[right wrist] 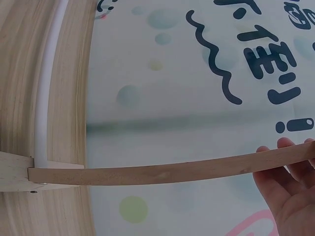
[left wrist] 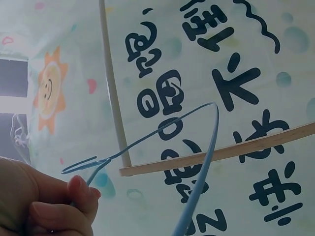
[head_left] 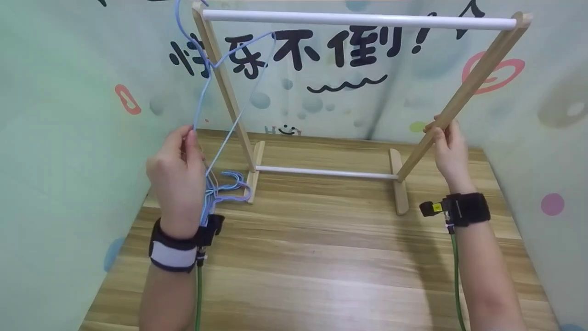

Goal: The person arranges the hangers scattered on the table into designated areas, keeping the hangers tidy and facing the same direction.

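Observation:
My left hand (head_left: 177,179) pinches one side of a light blue clothes hanger (head_left: 200,103), its hook up at the left end of the rack's white top bar (head_left: 358,19). In the left wrist view, thumb and fingertips close on the hanger's wire (left wrist: 202,118) near the neck side. Whether the hook touches the bar cannot be told. On the right, my other hand (head_left: 452,156) grips the rack's slanting wooden post (head_left: 477,85) at mid-height. The right wrist view has those fingers (right wrist: 290,189) wrapped around the post (right wrist: 162,174).
Several blue and purple hangers (head_left: 234,198) lie bunched by the rack's left foot (head_left: 259,151), partly behind my left wrist. A white lower bar (head_left: 326,172) joins the two feet. Printed curtains (head_left: 312,105) enclose the wooden surface (head_left: 312,257) at the back and sides.

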`<act>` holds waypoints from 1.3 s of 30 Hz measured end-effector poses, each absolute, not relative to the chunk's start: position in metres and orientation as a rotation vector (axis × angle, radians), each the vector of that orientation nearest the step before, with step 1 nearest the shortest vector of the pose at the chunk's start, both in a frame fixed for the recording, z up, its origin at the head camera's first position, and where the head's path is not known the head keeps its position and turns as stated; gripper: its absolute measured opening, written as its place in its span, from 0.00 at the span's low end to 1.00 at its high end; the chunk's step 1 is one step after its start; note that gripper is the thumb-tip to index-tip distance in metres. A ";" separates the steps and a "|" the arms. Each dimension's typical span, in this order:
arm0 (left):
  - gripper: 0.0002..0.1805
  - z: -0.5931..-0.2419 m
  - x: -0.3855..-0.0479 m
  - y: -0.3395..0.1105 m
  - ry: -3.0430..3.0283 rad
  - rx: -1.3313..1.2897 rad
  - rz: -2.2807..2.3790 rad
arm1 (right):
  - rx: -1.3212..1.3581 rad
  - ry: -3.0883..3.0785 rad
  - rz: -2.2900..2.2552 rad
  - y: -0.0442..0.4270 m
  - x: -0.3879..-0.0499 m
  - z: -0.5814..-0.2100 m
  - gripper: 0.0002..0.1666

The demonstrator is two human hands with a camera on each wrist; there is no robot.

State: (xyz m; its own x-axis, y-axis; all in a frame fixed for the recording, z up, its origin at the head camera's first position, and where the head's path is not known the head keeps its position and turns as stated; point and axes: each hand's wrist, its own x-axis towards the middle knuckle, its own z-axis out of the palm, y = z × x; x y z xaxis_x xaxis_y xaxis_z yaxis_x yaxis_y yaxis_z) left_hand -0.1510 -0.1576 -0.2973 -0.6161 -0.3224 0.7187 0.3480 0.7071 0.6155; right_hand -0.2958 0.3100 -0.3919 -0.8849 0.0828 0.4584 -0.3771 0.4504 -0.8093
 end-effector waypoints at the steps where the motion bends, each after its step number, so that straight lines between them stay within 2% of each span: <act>1: 0.12 -0.297 -0.154 -0.158 -2.025 -0.019 -0.952 | 0.249 -2.266 1.440 0.308 -0.293 -0.389 0.19; 7: 0.12 -0.297 -0.170 -0.158 -2.062 0.016 -0.946 | 0.256 -2.284 1.442 0.296 -0.276 -0.371 0.19; 15: 0.13 -0.301 -0.183 -0.159 -2.122 0.075 -0.927 | 0.228 -2.315 1.466 0.297 -0.276 -0.373 0.20; 39: 0.13 -0.316 -0.193 -0.162 -2.152 0.060 -0.928 | 0.285 -2.229 1.512 0.301 -0.282 -0.379 0.19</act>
